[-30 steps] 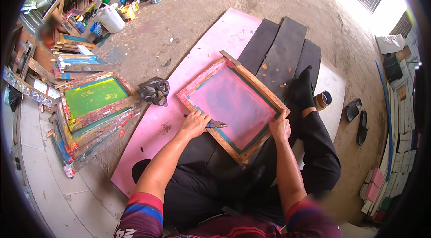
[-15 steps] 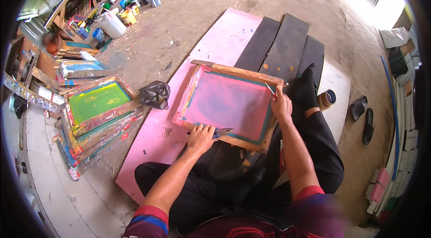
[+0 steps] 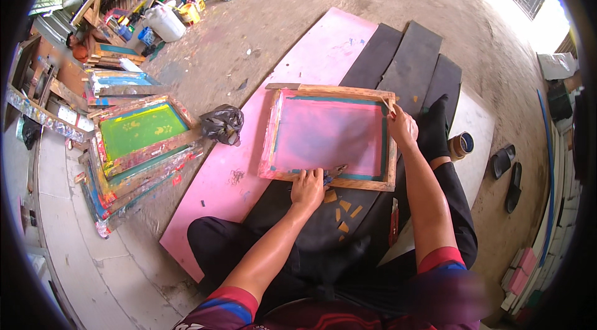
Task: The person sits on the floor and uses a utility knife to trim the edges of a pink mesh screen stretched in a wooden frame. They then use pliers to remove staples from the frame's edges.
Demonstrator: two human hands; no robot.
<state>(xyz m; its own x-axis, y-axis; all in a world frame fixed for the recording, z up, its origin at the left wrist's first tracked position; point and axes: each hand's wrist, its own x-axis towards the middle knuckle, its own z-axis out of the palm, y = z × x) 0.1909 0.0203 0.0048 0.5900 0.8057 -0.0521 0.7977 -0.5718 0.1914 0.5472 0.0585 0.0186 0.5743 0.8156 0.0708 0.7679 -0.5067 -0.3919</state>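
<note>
A wooden screen-printing frame [image 3: 267, 137] with pink-tinted mesh and teal borders lies in front of me, across black and pink sheets. My left hand [image 3: 308, 189] is closed on pliers [image 3: 336, 172] at the frame's near rail, the jaws pointing right over the mesh edge. At the far right corner, my right hand [image 3: 403, 126] pinches a thin pointed tool [image 3: 387, 106], its tip against the wood. That tool's handle is mostly hidden in my fingers. Small brown scraps [image 3: 344, 227] lie on the black sheet nearer me, and a red-handled tool [image 3: 393, 221] rests right of them.
A black plastic bag [image 3: 222, 125] sits left of the frame. Beyond it are stacked printing frames [image 3: 143, 134], one with green mesh. An open can [image 3: 461, 145] stands by my right foot, with sandals [image 3: 502, 162] further right. Paint containers [image 3: 165, 25] line the far left.
The frame has turned slightly counterclockwise, so its near rail lies more level. My right hand has come up closer to the far right corner. More brown scraps show below the frame.
</note>
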